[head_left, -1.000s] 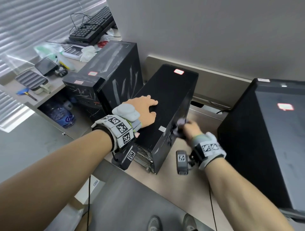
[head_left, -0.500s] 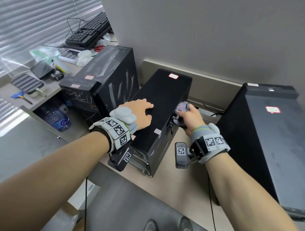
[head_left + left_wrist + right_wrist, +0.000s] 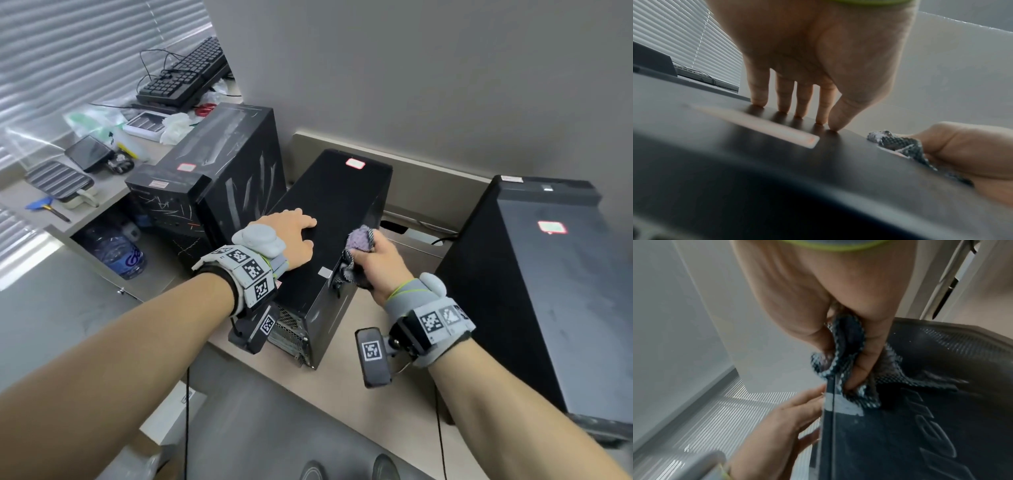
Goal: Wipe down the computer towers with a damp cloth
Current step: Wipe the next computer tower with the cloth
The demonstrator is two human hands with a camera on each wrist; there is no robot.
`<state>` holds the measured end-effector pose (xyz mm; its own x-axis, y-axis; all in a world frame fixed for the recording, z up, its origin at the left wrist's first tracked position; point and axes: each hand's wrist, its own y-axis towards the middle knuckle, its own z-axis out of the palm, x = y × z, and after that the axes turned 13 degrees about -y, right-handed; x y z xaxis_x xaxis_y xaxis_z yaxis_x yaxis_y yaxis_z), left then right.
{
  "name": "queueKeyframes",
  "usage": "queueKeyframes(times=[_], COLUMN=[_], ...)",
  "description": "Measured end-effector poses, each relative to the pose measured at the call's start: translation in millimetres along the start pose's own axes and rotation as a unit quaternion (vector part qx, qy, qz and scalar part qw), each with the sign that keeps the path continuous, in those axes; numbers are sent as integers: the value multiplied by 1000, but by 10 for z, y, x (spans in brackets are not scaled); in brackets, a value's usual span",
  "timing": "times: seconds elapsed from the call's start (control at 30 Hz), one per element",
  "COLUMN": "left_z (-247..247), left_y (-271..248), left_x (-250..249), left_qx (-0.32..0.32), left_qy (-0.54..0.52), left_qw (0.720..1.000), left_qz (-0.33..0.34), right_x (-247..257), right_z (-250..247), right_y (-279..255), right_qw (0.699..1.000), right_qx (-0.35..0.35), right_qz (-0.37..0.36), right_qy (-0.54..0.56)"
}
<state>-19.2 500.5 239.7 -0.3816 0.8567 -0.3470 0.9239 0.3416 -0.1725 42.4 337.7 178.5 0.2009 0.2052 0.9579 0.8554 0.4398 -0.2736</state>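
Three black computer towers stand on the floor by the wall: a scratched left tower (image 3: 219,164), a slim middle tower (image 3: 329,205) and a large right tower (image 3: 548,291). My left hand (image 3: 291,236) rests flat on top of the middle tower, fingers (image 3: 783,97) straight. My right hand (image 3: 373,263) grips a bunched purple-grey checked cloth (image 3: 358,240) against the upper right edge and side panel of the middle tower. The right wrist view has the cloth (image 3: 840,363) pressed on the dark side panel (image 3: 920,418), with fingers curled round it.
A low shelf (image 3: 85,209) on the left carries keyboards (image 3: 185,78), small devices and plastic bags; a water bottle (image 3: 120,253) sits under it. Cables run along the floor. A narrow gap of beige floor (image 3: 376,394) separates the middle and right towers.
My right hand has carried the cloth up the side of the middle tower, from low on the panel to its top edge. The left hand has stayed on the top.
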Motion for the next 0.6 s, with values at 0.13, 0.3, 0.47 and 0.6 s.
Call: queueKeyframes(times=[0.13,0.3,0.47,0.6], left_z=[-17,-2,-62,25], left_y=[6,-9,-23,-18], left_x=[11,12,3,62], left_qx=[7,3,15,10], left_qy=[6,16,24,36], left_qw=[1000,1000,999,998], left_qz=[4,9,19,45], right_x=[109,-87,44,6], right_z=[-121,130,19,34], right_y=[178,-121,-26,-21], right_qw=[998,998,999,996], right_qx=[-55,-41,-41,-85], right_qz=[19,-7,-1,-3], right_qy=[5,-53,-26,-12])
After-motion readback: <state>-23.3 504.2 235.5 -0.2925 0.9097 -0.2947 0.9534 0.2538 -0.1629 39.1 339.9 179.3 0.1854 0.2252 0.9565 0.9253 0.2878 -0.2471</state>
